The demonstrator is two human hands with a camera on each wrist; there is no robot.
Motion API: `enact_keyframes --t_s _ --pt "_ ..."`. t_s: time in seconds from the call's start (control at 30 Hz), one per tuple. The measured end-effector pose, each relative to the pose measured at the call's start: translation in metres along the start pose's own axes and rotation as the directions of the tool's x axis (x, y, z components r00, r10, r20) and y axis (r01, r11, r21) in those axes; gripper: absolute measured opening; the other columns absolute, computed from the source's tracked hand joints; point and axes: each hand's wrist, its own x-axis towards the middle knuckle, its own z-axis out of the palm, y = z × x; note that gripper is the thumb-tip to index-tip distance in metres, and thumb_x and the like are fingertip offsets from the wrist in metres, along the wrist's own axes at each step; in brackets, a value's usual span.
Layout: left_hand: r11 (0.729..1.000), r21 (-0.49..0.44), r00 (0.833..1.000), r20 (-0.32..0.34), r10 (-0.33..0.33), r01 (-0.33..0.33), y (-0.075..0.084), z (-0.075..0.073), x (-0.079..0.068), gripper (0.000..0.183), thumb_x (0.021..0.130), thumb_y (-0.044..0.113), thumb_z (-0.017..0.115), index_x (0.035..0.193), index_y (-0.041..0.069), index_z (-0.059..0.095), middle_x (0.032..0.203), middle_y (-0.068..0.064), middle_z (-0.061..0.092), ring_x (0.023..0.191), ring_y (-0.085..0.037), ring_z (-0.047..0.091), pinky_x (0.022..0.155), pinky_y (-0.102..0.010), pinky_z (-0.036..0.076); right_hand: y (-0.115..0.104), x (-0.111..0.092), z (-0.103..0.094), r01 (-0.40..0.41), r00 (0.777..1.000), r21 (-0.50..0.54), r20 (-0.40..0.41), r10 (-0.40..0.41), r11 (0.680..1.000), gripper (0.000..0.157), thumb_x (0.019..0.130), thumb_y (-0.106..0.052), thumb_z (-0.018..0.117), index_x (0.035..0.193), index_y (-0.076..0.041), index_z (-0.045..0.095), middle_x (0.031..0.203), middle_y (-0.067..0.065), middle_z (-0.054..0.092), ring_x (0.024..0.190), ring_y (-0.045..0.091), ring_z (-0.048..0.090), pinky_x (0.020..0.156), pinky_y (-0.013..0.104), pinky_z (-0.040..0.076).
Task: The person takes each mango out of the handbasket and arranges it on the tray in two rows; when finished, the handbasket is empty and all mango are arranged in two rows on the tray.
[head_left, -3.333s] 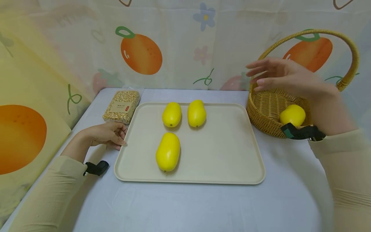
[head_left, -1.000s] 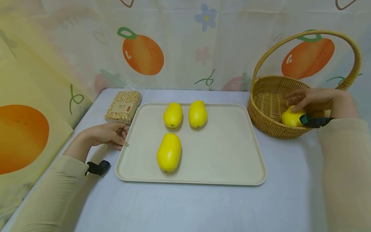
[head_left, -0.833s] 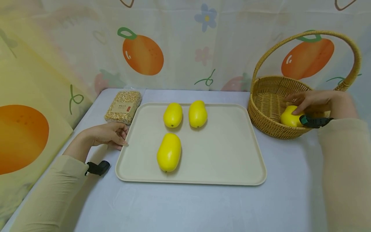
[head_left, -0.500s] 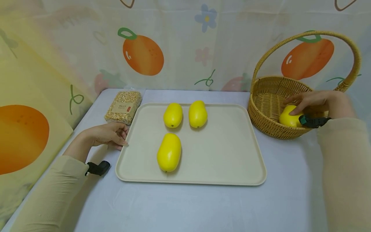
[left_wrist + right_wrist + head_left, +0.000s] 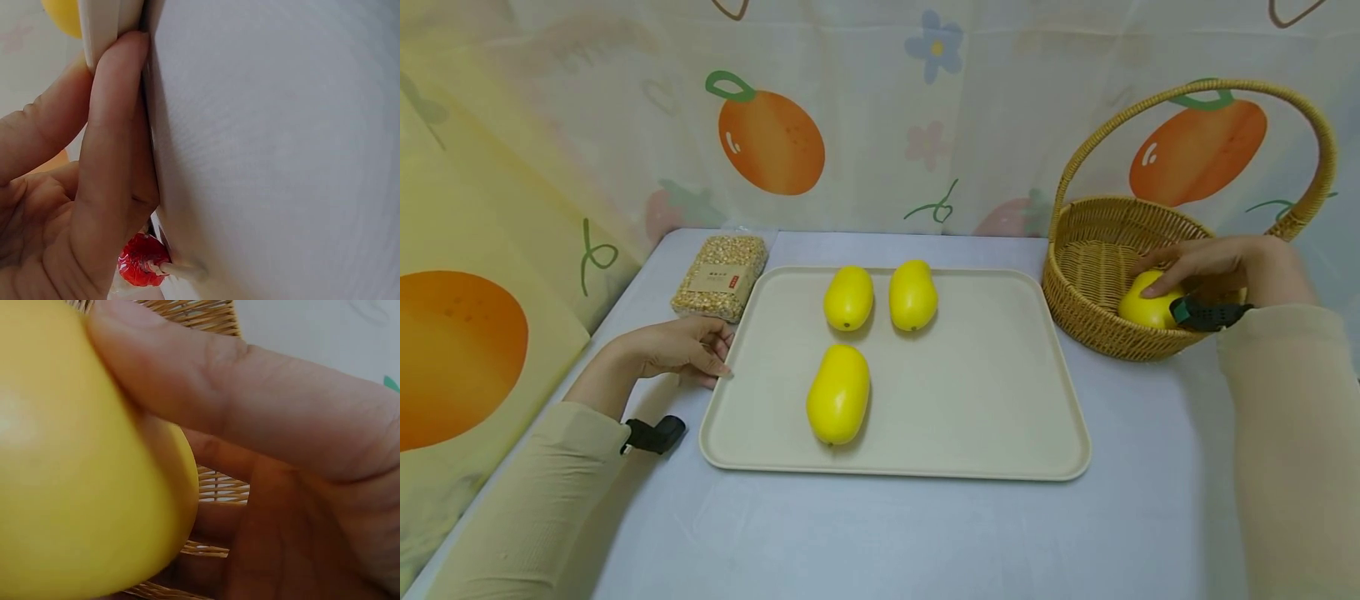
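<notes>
In the head view my right hand [image 5: 1210, 262] reaches into the wicker basket [image 5: 1075, 321] and grips a smooth yellow mango-like fruit [image 5: 1146, 304]. The right wrist view has my thumb across that fruit [image 5: 81, 469], with the other fingers curled behind it, partly hidden. On the far side of the table, my left hand [image 5: 681, 350] pinches the left rim of a beige tray [image 5: 970, 392]. Up close, the left wrist view has the tray edge [image 5: 103, 28] between thumb and fingers. Three similar yellow fruits [image 5: 838, 396] lie on the tray's left and middle.
A clear bag of corn kernels [image 5: 718, 275] lies just behind my left hand. The basket's tall arched handle [image 5: 1195, 86] rises above my right hand. A red-wrapped lollipop [image 5: 144, 259] shows beside my left hand. A fruit-print curtain [image 5: 865, 125] hangs behind the white-covered table.
My right hand has come down from above the basket onto the fruit inside. Over the last second, hand and fruit have shifted slightly left together. The left hand stays at the tray rim.
</notes>
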Motion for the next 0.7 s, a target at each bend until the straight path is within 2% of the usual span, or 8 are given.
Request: enact_keyframes --t_s 0.13,0.23,0.3,0.37,0.4,0.53,0.6,0.7 --pt "1.000 -0.002 1.000 0.001 0.000 0.000 0.001 0.000 -0.001 0.046 0.086 0.000 0.071 0.118 -0.007 0.039 0.092 -0.003 0.048 0.079 -0.011 0.059 0.073 -0.022 0.061 0.000 0.000 0.001 0.023 0.999 -0.020 -0.039 -0.024 1.000 0.075 0.099 -0.030 0.056 0.153 -0.005 0.011 0.149 0.023 0.015 0.114 0.022 0.050 0.093 0.032 0.052" --pt "1.000 -0.004 1.000 0.001 0.000 0.000 0.001 0.000 -0.001 0.045 0.086 0.000 0.071 0.118 -0.006 0.039 0.092 -0.003 0.048 0.079 -0.011 0.058 0.073 -0.022 0.061 -0.001 -0.001 0.003 0.073 0.990 -0.079 -0.118 -0.082 0.994 0.068 0.097 -0.031 0.059 0.149 -0.008 0.021 0.147 0.024 0.024 0.122 0.031 0.044 0.096 0.041 0.049" --pt "1.000 -0.004 1.000 0.003 0.002 -0.002 0.000 0.000 0.000 0.045 0.086 0.000 0.071 0.117 -0.006 0.039 0.092 -0.003 0.048 0.079 -0.010 0.058 0.073 -0.022 0.061 -0.002 -0.005 0.003 0.113 0.977 -0.107 -0.169 -0.130 0.988 0.063 0.097 -0.031 0.060 0.146 -0.013 0.026 0.149 0.024 0.022 0.124 0.034 0.042 0.096 0.042 0.049" --pt "1.000 -0.005 1.000 0.004 0.003 -0.003 0.000 0.000 0.000 0.045 0.086 0.000 0.071 0.117 -0.006 0.039 0.092 -0.002 0.048 0.078 -0.010 0.059 0.073 -0.022 0.061 -0.006 -0.009 0.003 0.147 0.957 -0.114 -0.234 -0.171 0.982 0.057 0.097 -0.030 0.061 0.144 -0.019 0.030 0.149 0.023 0.023 0.123 0.032 0.046 0.094 0.041 0.052" --pt "1.000 -0.005 1.000 0.005 0.004 -0.004 0.001 0.000 0.000 0.045 0.086 0.000 0.071 0.117 -0.006 0.039 0.091 -0.002 0.048 0.078 -0.010 0.059 0.073 -0.022 0.061 -0.009 -0.012 0.002 0.167 0.946 -0.116 -0.260 -0.192 0.979 0.054 0.097 -0.028 0.060 0.142 -0.022 0.031 0.148 0.019 0.024 0.118 0.026 0.051 0.092 0.038 0.054" --pt "1.000 -0.003 1.000 0.003 0.000 0.000 0.001 0.000 -0.001 0.045 0.086 0.000 0.071 0.117 -0.006 0.039 0.092 -0.002 0.048 0.078 -0.010 0.059 0.073 -0.022 0.061 -0.024 -0.025 -0.001 0.223 0.892 -0.119 -0.375 -0.252 0.967 0.050 0.098 -0.023 0.060 0.139 -0.030 0.032 0.137 -0.002 0.036 0.101 0.010 0.060 0.083 0.028 0.058" --pt "1.000 -0.002 1.000 0.003 -0.002 0.002 0.001 0.000 -0.001 0.045 0.086 0.000 0.071 0.117 -0.006 0.038 0.092 -0.003 0.048 0.078 -0.010 0.059 0.073 -0.022 0.061 -0.032 -0.031 -0.002 0.255 0.858 -0.136 -0.425 -0.289 0.957 0.050 0.098 -0.020 0.060 0.139 -0.030 0.033 0.129 -0.011 0.044 0.096 0.008 0.060 0.078 0.026 0.058" --pt "1.000 -0.005 1.000 0.005 -0.003 0.003 0.001 0.000 -0.001 0.045 0.086 0.000 0.071 0.117 -0.006 0.038 0.092 -0.003 0.048 0.079 -0.010 0.059 0.073 -0.022 0.061 -0.046 -0.039 0.000 0.318 0.810 -0.134 -0.475 -0.342 0.939 0.051 0.097 -0.014 0.061 0.138 -0.029 0.034 0.120 -0.014 0.052 0.092 0.011 0.062 0.075 0.026 0.058"
